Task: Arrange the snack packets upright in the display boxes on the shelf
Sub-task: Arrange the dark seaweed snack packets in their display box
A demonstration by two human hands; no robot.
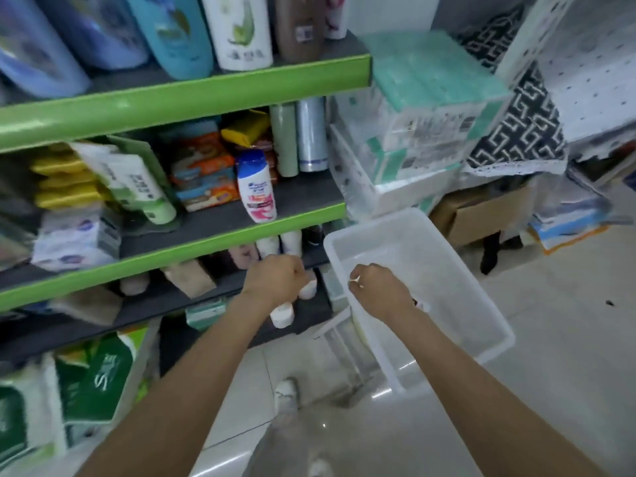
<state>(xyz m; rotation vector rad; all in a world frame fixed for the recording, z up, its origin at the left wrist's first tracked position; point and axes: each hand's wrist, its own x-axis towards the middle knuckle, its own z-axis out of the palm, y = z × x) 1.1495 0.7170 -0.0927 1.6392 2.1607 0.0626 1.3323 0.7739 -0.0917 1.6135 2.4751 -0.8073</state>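
Orange and blue snack packets (203, 173) lie stacked on the middle shelf (213, 235), with a yellow packet (245, 130) on top. My left hand (275, 280) is curled in a fist at the lower shelf, right over small white bottles (283, 315); I cannot tell whether it holds one. My right hand (375, 292) grips the left rim of a clear plastic bin (457, 294), which looks empty. I cannot make out any display box in this blurred view.
A shampoo bottle (256, 187) stands at the middle shelf's front edge. Large bottles (237, 29) fill the top shelf. Tissue packs (423, 108) are piled right of the shelf, with a cardboard box (481, 215) behind the bin. A white stool (344, 342) stands under the bin.
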